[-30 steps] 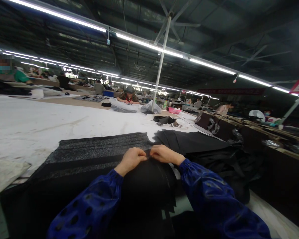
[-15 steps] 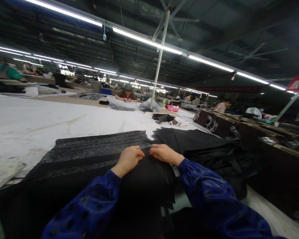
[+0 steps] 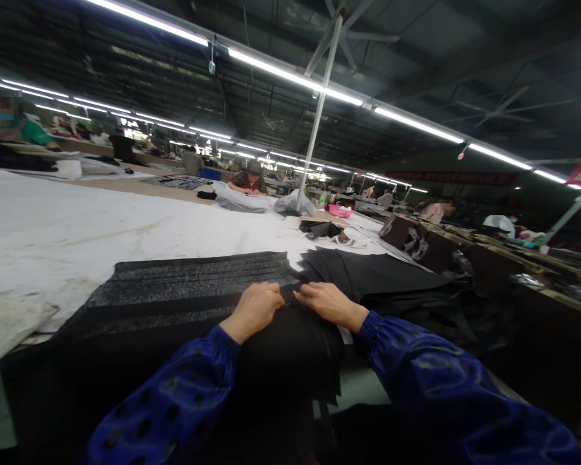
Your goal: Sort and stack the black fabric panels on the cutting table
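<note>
Both hands sit at frame centre, on top of the stack of black fabric pieces (image 3: pixel 281 349) that fills the lower middle of the frame.

Left hand (image 3: pixel 255 310): fingers curled over, knuckles up, tips pressed down at the far edge of the stack. It looks pinched on the top ply, but the tips are hidden under the knuckles, so I cannot tell whether anything is actually gripped.

Right hand (image 3: pixel 328 302): flatter, fingers stretched toward frame left, tips meeting the left hand's tips at the same fabric edge. Contact with the cloth is clear; a real grip is not.

So the edge being handled lies right under and between the two sets of fingertips, with the rest of the stack running back toward the bottom of the frame between the blue sleeves (image 3: pixel 416 381).

Just beyond the fingers, left of centre: a fanned pile of grey speckled strips (image 3: pixel 193 278), touching the black stack. Right of centre: another fan of plain black pieces (image 3: pixel 368 271) (overlapping, edges stepped).

All of it rests on a long white table (image 3: pixel 77 232) running into the upper left. A co-worker (image 3: pixel 252 181) leans over the far end, upper centre.
</note>
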Demonstrator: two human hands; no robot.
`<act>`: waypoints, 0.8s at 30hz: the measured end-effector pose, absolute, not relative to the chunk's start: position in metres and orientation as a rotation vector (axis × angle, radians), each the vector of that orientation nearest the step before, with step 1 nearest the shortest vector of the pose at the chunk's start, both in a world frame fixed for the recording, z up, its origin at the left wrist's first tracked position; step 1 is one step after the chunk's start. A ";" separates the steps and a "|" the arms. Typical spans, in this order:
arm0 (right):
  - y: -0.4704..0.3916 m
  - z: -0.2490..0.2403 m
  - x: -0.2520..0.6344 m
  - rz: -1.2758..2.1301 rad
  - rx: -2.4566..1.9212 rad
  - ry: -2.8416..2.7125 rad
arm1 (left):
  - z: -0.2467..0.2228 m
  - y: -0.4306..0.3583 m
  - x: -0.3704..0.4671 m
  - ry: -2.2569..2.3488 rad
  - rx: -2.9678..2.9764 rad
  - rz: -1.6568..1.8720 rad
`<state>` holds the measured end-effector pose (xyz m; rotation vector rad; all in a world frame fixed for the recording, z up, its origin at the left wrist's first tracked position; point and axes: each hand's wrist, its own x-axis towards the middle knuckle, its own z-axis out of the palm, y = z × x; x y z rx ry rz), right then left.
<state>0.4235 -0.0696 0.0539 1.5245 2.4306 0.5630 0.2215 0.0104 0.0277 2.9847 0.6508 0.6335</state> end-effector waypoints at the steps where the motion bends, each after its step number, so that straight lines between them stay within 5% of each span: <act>1: -0.071 0.059 0.424 0.543 1.563 2.410 | 0.027 0.010 0.221 0.656 2.984 0.635; 16: -0.070 0.034 0.393 0.025 2.049 2.826 | 0.029 0.026 0.169 0.795 2.674 0.593; 24: -0.080 0.042 0.382 0.021 1.948 2.756 | 0.016 0.022 0.152 0.607 3.076 0.787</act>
